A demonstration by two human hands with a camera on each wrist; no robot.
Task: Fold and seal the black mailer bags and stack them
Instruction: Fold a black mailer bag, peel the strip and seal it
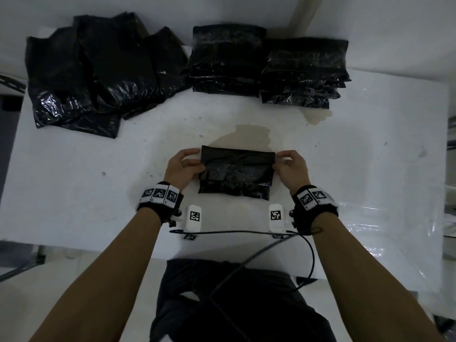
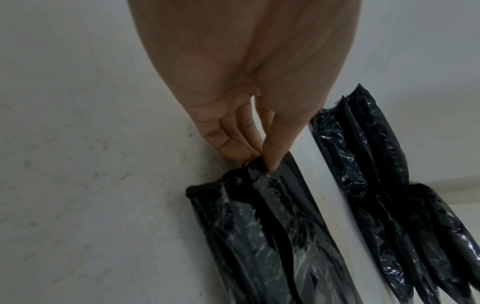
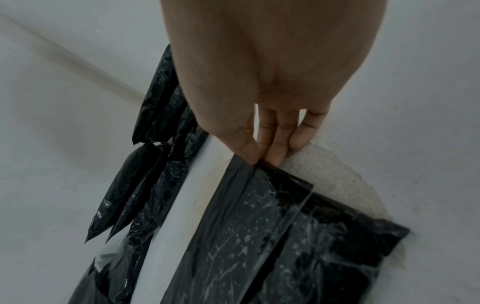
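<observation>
Both hands, left hand (image 1: pixel 183 166) and right hand (image 1: pixel 291 169), pinch the mailer bag's (image 1: pixel 237 172) flap corners on the desk (image 1: pixel 74 183). Beyond them: a loose bag pile (image 1: pixel 98 75) and two neat stacks (image 1: pixel 266 65).

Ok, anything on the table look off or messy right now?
Yes: brownish stains mark the white table beyond the held mailer bag, and the left pile of bags lies jumbled, unlike the two squared stacks.

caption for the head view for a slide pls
Both hands, left hand and right hand, pinch the far corners of a black mailer bag on the white table.
</observation>
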